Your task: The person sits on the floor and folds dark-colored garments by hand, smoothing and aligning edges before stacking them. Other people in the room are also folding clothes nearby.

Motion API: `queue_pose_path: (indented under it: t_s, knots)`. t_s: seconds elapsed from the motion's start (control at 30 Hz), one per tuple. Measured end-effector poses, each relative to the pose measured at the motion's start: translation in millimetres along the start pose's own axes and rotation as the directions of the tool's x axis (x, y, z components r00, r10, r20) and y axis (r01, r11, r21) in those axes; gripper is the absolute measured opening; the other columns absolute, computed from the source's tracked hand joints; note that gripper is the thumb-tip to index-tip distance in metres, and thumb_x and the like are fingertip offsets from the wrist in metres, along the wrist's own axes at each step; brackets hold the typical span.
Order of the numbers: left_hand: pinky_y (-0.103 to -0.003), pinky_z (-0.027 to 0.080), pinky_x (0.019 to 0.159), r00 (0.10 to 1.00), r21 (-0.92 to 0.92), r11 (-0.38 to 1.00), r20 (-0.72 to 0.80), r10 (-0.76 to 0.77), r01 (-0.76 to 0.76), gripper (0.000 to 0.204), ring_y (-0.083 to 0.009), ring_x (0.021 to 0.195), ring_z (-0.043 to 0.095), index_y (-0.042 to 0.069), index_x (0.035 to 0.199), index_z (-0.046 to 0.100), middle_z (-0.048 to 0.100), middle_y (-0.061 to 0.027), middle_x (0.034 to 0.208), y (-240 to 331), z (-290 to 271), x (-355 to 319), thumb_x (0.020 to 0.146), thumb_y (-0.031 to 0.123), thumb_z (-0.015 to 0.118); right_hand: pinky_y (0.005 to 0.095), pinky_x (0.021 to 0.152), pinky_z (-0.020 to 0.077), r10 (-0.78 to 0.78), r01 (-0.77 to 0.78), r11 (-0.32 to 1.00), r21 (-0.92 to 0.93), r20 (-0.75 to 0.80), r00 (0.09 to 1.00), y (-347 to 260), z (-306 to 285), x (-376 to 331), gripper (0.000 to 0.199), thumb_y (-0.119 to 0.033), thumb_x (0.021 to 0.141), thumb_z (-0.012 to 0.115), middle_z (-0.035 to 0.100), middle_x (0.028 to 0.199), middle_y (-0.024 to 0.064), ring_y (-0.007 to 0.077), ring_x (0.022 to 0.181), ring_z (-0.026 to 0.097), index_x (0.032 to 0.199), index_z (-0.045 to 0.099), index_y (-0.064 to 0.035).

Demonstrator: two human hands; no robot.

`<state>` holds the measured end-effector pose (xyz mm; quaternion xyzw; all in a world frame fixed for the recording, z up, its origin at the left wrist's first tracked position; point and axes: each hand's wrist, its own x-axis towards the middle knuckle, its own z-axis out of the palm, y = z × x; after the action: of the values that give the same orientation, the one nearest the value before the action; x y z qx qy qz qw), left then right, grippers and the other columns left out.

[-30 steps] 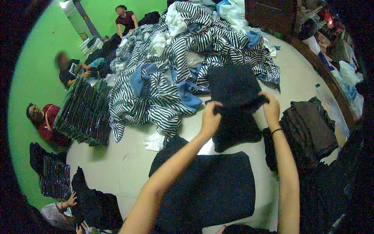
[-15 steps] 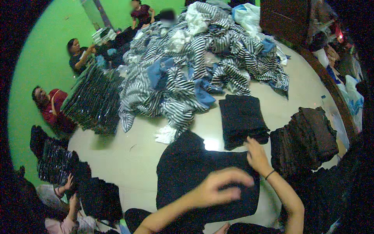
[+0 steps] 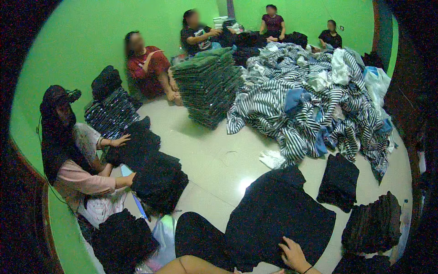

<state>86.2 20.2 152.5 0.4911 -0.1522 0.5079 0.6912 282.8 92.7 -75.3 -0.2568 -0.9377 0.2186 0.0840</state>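
Note:
A black garment (image 3: 278,214) lies spread flat on the floor in front of me. My right hand (image 3: 293,255) rests on its near part, fingers spread and holding nothing; a dark band circles the wrist. At the lower edge only my left forearm (image 3: 194,266) shows, with its hand outside the picture. Just beyond the spread garment, to the right, is a small pile of folded black garments (image 3: 338,182). A taller stack of folded dark brown garments (image 3: 372,223) stands nearer on the right.
A large heap of striped and blue garments (image 3: 315,100) fills the far right. Tall stacks of dark packed items (image 3: 205,86) stand beyond. At left a co-worker (image 3: 86,169) sits with hands on black garments (image 3: 157,178). Several other people sit along the green wall (image 3: 159,23).
The view has swung left, showing more co-workers. My right hand has left the folded black pile and now lies on the spread garment. My left hand has dropped out of the picture.

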Motion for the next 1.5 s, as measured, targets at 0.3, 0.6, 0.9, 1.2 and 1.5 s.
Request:
queue_pose_path:
  t_s: [0.3, 0.6, 0.9, 1.2, 1.5]
  knots:
    - [-0.035, 0.039, 0.069, 1.0, 0.051, 0.998, 0.02, 0.02, -0.021, 0.054, -0.0251, 0.081, 0.048, -0.001, 0.09, 0.05, 0.049, -0.0125, 0.089, 12, 15, -19, 0.062, 0.04, 0.071, 0.0407, 0.087, 0.0337, 0.079, -0.075, 0.989, 0.129, -0.025, 0.997, -32, 42, -19, 0.042, -0.004, 0.069, 0.052, 0.037, 0.121, 0.0141, 0.0332, 0.107, 0.038, 0.11, 0.043, -0.0035]
    - [-0.035, 0.038, 0.071, 0.998, 0.066, 0.997, 0.049, 0.031, -0.034, 0.049, -0.0257, 0.082, 0.048, -0.001, 0.09, 0.05, 0.049, -0.0125, 0.089, 9, 19, -19, 0.065, 0.037, 0.069, 0.04, 0.089, 0.0323, 0.15, -0.146, 0.982, 0.119, -0.02, 0.989, -39, 38, -21, 0.04, -0.007, 0.072, 0.052, 0.039, 0.119, 0.0123, 0.0311, 0.11, 0.037, 0.111, 0.043, -0.0087]
    - [-0.037, 0.038, 0.076, 0.993, 0.138, 0.989, 0.105, -0.061, 0.046, 0.04, -0.0278, 0.086, 0.049, 0.001, 0.093, 0.05, 0.049, -0.013, 0.094, -16, 14, -25, 0.07, 0.03, 0.064, 0.0423, 0.089, 0.0294, 0.169, -0.169, 0.979, 0.114, 0.015, 0.986, -44, 32, -25, 0.041, -0.021, 0.074, 0.056, 0.039, 0.116, 0.0126, 0.0338, 0.106, 0.036, 0.111, 0.043, -0.0103]
    - [-0.037, 0.041, 0.076, 0.436, 0.625, 0.002, -0.542, -0.719, 0.78, 0.035, -0.03, 0.092, 0.047, 0.004, 0.099, 0.047, 0.045, -0.016, 0.095, -124, -104, -118, 0.071, 0.021, 0.06, 0.0401, 0.086, 0.0285, 0.305, -0.333, 0.936, 0.116, 0.206, 0.93, -33, 36, -23, 0.029, -0.014, 0.075, 0.044, 0.045, 0.103, 0.0132, 0.0297, 0.1, 0.04, 0.103, 0.047, -0.0078]
    - [-0.034, 0.039, 0.066, 0.688, 0.737, -0.517, -0.642, -0.338, 0.434, 0.027, -0.0253, 0.085, 0.045, 0.003, 0.085, 0.052, 0.048, -0.0118, 0.087, -195, -108, -196, 0.06, 0.012, 0.058, 0.0416, 0.082, 0.0323, 0.296, -0.296, 0.955, 0.027, 0.035, 0.955, -26, 55, -36, 0.027, -0.013, 0.076, 0.049, 0.051, 0.096, 0.0129, 0.0301, 0.091, 0.045, 0.101, 0.049, -0.0027]
